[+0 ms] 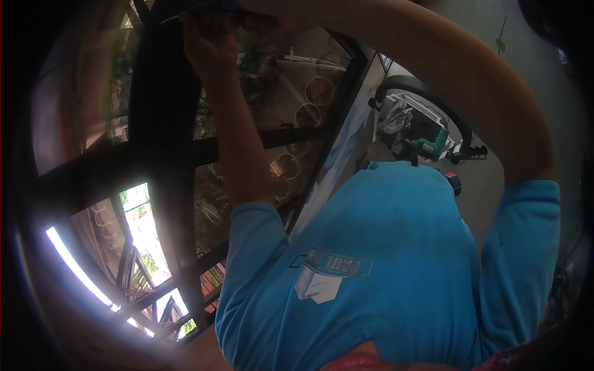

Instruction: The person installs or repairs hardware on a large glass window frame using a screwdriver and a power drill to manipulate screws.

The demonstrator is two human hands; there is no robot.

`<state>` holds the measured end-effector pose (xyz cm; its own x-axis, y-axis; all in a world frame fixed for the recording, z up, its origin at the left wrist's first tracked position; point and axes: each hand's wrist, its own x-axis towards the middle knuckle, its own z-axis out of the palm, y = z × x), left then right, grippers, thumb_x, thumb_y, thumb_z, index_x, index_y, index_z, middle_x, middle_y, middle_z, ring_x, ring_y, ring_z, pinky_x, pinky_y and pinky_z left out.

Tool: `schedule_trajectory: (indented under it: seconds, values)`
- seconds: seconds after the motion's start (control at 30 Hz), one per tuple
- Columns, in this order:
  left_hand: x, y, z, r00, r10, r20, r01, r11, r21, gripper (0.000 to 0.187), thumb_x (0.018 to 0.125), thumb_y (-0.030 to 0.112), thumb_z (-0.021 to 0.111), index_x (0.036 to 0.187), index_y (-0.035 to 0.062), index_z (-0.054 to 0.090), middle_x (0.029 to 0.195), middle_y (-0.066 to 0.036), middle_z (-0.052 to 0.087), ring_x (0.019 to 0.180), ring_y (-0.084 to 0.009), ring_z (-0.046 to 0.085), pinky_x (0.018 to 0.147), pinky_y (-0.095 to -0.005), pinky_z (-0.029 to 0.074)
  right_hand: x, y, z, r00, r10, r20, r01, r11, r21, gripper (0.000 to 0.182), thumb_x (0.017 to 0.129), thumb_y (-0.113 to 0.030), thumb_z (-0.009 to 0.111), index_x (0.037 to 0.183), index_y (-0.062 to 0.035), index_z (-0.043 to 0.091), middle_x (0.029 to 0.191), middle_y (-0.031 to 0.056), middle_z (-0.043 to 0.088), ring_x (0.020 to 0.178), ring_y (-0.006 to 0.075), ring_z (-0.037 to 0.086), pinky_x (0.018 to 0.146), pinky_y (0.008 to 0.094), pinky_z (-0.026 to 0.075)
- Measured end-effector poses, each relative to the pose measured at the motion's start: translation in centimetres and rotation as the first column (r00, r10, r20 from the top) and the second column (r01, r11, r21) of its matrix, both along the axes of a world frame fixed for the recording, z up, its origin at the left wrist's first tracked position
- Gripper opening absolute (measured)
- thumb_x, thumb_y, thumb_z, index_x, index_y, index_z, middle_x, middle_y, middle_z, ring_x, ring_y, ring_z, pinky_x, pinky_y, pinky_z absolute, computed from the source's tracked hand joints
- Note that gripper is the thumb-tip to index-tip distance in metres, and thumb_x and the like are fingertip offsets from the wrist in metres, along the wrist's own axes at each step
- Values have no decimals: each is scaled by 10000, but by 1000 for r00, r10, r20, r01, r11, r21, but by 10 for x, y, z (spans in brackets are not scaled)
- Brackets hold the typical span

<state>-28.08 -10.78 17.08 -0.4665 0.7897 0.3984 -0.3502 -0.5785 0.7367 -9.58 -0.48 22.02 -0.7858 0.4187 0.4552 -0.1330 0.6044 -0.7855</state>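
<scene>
Both my bare hands are raised at the top edge, in front of a dark-framed glass panel [167, 123]. My left hand [211, 40] is closed around a dark object [213, 11], whose shape is lost in shadow. Close beside it on the right, my right hand [263, 20] is at the same object, partly cut off by the frame edge; its fingers are too dark to make out. A small blue part shows between the hands at the very top.
A green power tool [433, 145] and a clear plastic bag [397, 119] lie within a dark curved tube frame [455, 102], beyond my blue shirt. A red and black part [455, 184] shows beside the shirt. Bright daylight enters through openings [145, 229] at lower left.
</scene>
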Motion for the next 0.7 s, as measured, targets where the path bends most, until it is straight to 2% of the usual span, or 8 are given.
schedule_trajectory:
  seconds: [0.17, 0.27, 0.37, 0.4, 0.43, 0.57, 0.63, 0.7]
  values:
    - [15, -2, 0, 982, 185, 38, -181, 981, -74, 444, 994, 427, 455, 1142, 35, 602, 1062, -121, 651, 987, -255, 626, 889, -397, 498, 15, 5, 13, 997, -12, 80, -41, 779, 626, 361, 870, -312, 555, 977, 26, 624, 877, 236, 682, 881, 377, 668, 806, 445, 510]
    - [-17, -6, -10, 982, -169, -80, 163, 983, -79, 488, 993, 465, 443, 1174, 32, 577, 1117, -119, 629, 1039, -257, 609, 916, -410, 494, -5, -1, -10, 994, 111, 19, -106, 977, -187, 358, 888, -363, 527, 950, -26, 628, 841, 235, 674, 835, 358, 672, 751, 418, 518]
    - [-20, 10, -19, 994, -110, 1, 110, 993, 44, 532, 995, 491, 419, 1222, 25, 538, 1149, -116, 619, 1060, -266, 605, 933, -428, 498, -9, 3, -10, 932, 363, -12, -102, 229, -968, 390, 901, -382, 498, 974, -23, 631, 865, 247, 675, 869, 383, 667, 767, 421, 519]
    - [-10, 8, -13, 992, 90, -92, -92, 996, -17, 561, 995, 508, 403, 1250, 21, 509, 1171, -108, 610, 1084, -277, 596, 952, -441, 493, 2, -3, -9, 991, 123, 58, -69, 824, -562, 397, 897, -381, 509, 988, -14, 629, 899, 256, 672, 888, 390, 663, 777, 424, 518]
    - [-9, 9, -11, 993, 84, -87, -87, 996, -21, 561, 995, 508, 403, 1250, 21, 509, 1171, -108, 610, 1084, -277, 596, 952, -441, 493, 11, -7, -7, 993, -110, -43, 114, 987, 116, 405, 892, -381, 521, 1002, -6, 627, 932, 265, 670, 907, 397, 659, 787, 427, 518]
    - [-12, 1, -8, 997, 73, 22, -72, 997, -35, 524, 999, 485, 414, 1238, 33, 529, 1169, -105, 615, 1080, -285, 598, 932, -442, 496, 4, -2, -2, 1000, -8, 7, 6, 973, 230, 372, 882, -361, 555, 956, -2, 619, 903, 237, 665, 780, 358, 664, 679, 424, 518]
    - [-18, -2, -15, 928, -364, -86, 369, 928, 50, 495, 1000, 468, 429, 1212, 37, 551, 1172, -106, 615, 1081, -276, 600, 900, -443, 499, 3, -9, 6, 970, 244, 26, -60, 339, -939, 353, 898, -362, 537, 856, -17, 600, 739, 145, 617, 577, 273, 584, 510, 393, 453]
    - [27, 2, -6, 993, -82, -80, 85, 995, 41, 400, 1011, 381, 447, 1157, 36, 588, 1064, -79, 642, 991, -217, 615, 858, -384, 504, -10, -6, -8, 964, 265, 20, -59, 288, -956, 317, 911, -329, 523, 819, -29, 568, 652, 78, 539, 485, 208, 477, 432, 355, 371]
